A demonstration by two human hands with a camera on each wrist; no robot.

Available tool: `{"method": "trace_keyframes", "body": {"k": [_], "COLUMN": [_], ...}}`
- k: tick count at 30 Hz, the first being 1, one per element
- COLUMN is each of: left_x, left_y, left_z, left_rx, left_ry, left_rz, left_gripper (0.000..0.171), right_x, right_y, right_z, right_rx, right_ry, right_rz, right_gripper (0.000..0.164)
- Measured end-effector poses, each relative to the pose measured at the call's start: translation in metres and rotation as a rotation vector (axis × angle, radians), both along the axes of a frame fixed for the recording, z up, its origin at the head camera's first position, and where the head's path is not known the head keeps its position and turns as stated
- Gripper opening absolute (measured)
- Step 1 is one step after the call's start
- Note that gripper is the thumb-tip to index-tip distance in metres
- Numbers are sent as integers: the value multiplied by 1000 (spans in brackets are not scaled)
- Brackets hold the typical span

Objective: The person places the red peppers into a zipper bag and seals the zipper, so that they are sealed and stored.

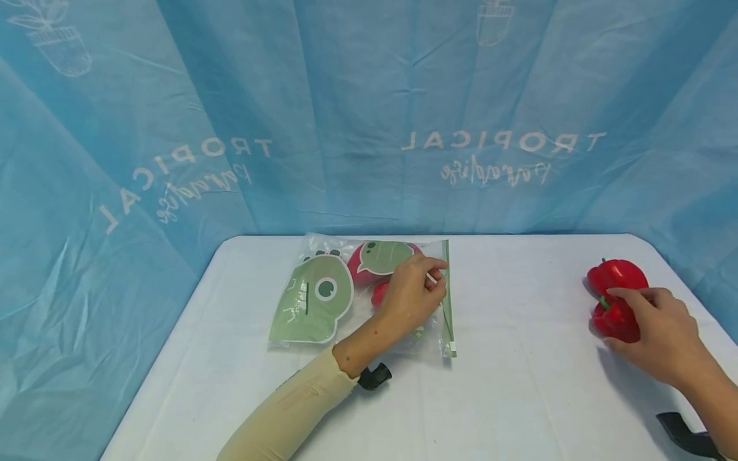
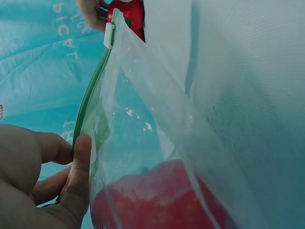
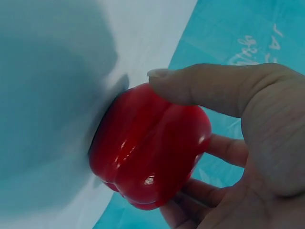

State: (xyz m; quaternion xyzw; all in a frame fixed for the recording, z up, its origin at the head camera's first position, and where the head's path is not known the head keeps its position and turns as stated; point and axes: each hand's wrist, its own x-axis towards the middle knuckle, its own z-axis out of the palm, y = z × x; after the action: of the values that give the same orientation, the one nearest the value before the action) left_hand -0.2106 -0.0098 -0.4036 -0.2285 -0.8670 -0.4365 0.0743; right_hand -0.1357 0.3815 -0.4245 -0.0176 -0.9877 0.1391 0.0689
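Note:
A clear zip bag (image 1: 317, 307) printed with green cartoon shapes lies at the middle back of the table, with red things (image 2: 162, 195) inside. At its right edge, my left hand (image 1: 410, 291) pinches the bag by its green zip strip (image 2: 90, 90), lifting the mouth edge in the left wrist view. A white slider (image 2: 109, 36) sits near the strip's far end. Over at the right, my right hand (image 1: 663, 330) grips the nearer red bell pepper (image 1: 615, 321), thumb on one side and fingers around the other. Another red bell pepper (image 1: 621, 274) lies just behind it.
A white cloth covers the table (image 1: 507, 397). Behind and to the left hangs a blue curtain (image 1: 369, 115) with white lettering, meeting the table's back edge. Black wrist straps (image 1: 375, 376) show by both forearms.

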Motion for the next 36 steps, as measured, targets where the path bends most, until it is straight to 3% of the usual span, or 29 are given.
{"method": "trace_keyframes", "body": {"k": [12,23,36], "left_x": [1,1,0], "left_y": [1,0,-1], "left_z": [-1,-2,-1], "left_rx": [10,-3,-7], "left_ry": [-6,8,16], "left_rz": [-9,-2,-4], "left_gripper": [25,27,28], "right_x": [2,4,5], "right_y": [-4,-7,-12], "right_z": [-6,2,14], "right_rx": [65,-5,-29], "right_ry": [82,-25,-84], "right_rz": [5,43,110], "right_gripper": [108,104,107]}}
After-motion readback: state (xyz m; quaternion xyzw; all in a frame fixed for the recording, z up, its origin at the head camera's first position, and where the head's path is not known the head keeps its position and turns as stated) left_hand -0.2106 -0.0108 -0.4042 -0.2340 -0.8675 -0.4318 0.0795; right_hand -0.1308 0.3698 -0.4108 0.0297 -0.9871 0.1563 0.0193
